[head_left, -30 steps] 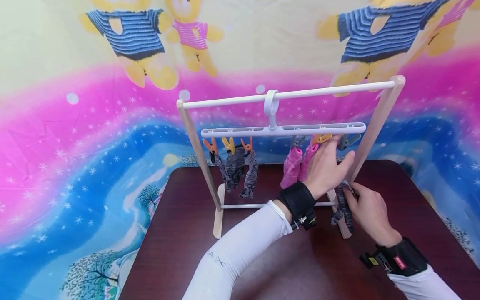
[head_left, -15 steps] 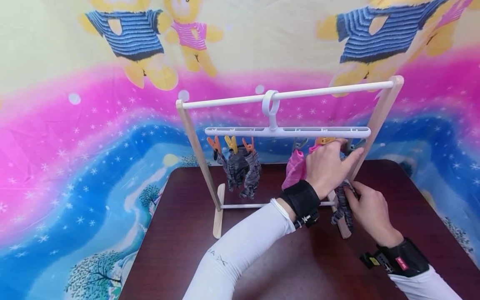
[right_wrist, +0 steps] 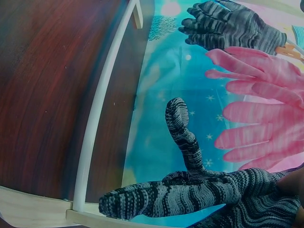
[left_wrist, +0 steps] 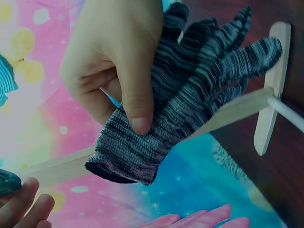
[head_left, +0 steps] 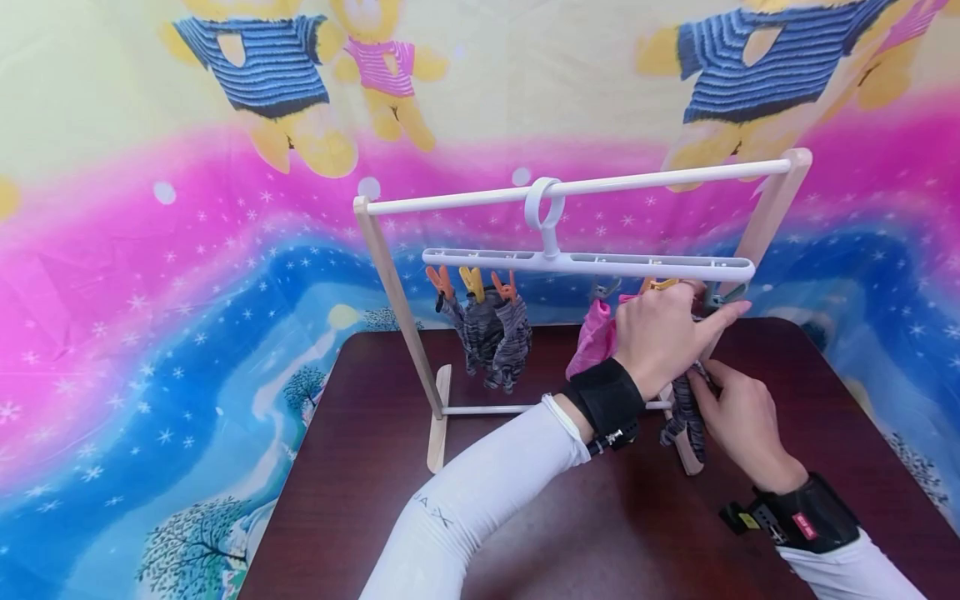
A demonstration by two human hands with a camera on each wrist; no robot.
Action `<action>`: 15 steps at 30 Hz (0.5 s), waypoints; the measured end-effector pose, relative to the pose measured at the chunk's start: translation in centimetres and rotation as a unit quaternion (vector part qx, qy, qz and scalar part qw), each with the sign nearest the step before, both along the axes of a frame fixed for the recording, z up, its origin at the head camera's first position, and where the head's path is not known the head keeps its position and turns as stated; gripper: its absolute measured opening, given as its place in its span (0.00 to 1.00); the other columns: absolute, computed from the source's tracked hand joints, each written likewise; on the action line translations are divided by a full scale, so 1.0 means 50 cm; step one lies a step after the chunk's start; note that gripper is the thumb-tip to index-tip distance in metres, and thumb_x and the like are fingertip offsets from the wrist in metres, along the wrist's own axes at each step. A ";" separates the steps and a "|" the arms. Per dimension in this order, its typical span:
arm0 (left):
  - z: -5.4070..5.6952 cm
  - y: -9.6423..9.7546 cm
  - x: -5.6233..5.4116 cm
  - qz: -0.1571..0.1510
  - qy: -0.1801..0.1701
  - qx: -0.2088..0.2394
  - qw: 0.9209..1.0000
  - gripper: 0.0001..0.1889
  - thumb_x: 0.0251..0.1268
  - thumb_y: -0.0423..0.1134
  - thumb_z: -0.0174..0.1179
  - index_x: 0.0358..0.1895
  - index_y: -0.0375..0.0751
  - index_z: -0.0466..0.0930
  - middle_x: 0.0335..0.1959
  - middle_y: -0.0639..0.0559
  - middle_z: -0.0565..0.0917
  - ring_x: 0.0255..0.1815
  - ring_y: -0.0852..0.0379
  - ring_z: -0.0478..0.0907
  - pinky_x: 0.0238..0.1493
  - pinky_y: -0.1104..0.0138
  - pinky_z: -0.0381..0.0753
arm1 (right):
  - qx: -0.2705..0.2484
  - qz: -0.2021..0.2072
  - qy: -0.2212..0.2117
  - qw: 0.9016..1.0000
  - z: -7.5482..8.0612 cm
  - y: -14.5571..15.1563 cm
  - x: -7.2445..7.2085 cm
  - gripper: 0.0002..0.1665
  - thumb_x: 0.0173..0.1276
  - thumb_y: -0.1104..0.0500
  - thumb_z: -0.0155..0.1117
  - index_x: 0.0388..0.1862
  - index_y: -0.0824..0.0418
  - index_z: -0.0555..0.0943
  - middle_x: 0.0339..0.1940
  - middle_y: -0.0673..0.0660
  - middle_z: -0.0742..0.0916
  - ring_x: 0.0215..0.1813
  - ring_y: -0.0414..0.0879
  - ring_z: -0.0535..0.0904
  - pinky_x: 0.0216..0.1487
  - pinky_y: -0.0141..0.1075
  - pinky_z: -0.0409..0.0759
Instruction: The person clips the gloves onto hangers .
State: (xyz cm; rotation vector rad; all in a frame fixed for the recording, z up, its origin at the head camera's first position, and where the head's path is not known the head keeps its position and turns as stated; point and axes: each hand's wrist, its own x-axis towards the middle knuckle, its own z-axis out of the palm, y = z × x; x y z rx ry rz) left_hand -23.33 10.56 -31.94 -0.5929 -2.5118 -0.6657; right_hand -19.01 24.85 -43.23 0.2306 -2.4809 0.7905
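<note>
My right hand (head_left: pixel 742 429) pinches a grey-and-black striped knit glove (left_wrist: pixel 137 128) near its cuff; the glove's fingers hang down in front of the rack's right foot. Just above, my left hand (head_left: pixel 667 333) holds the green clothespin (head_left: pixel 731 293) at the right end of the white hanger (head_left: pixel 630 265). In the left wrist view, left fingertips (left_wrist: pixel 31 185) meet the clothespin close to the cuff. The clothespin sits apart from the glove. Left-hand contact is partly hidden by the hand itself in the head view.
The hanger hangs from the rack's white top bar (head_left: pixel 660 179). Pink gloves (right_wrist: pixel 263 128) hang beside my left hand, under a yellow clothespin (head_left: pixel 660 284). Another striped glove (head_left: pixel 487 333) hangs at left from orange and yellow clothespins. The rack stands on a dark table (head_left: pixel 570 533) before a printed backdrop.
My left hand has shifted right, and the hanger with its clothespins and hanging gloves has slid and swung right with it. My right hand has stayed nearly still, holding the striped glove.
</note>
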 end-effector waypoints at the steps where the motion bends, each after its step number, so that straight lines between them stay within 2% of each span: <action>1: 0.000 0.000 0.001 -0.001 0.012 -0.006 1.000 0.22 0.67 0.70 0.54 0.27 0.59 0.74 0.14 0.61 0.68 0.15 0.69 0.62 0.17 0.75 0.56 | 0.000 0.001 0.000 1.000 0.000 0.000 0.001 0.04 0.70 0.62 0.67 0.38 0.63 0.85 0.14 0.52 0.78 0.16 0.32 0.66 0.17 0.28 0.62; 5: -0.003 0.000 0.004 0.000 0.056 -0.025 0.998 0.22 0.67 0.69 0.55 0.26 0.57 0.74 0.13 0.60 0.67 0.13 0.67 0.60 0.15 0.74 0.53 | -0.001 0.000 0.000 1.000 0.001 0.001 0.003 0.06 0.71 0.61 0.66 0.41 0.63 0.85 0.15 0.52 0.79 0.16 0.31 0.66 0.16 0.28 0.62; 15: -0.013 -0.001 0.003 0.006 0.114 -0.045 0.993 0.24 0.66 0.68 0.55 0.21 0.56 0.69 0.12 0.60 0.65 0.11 0.66 0.58 0.14 0.74 0.51 | -0.010 0.003 -0.019 1.000 0.008 0.004 0.011 0.08 0.72 0.61 0.64 0.44 0.66 0.85 0.16 0.53 0.79 0.16 0.31 0.65 0.16 0.30 0.60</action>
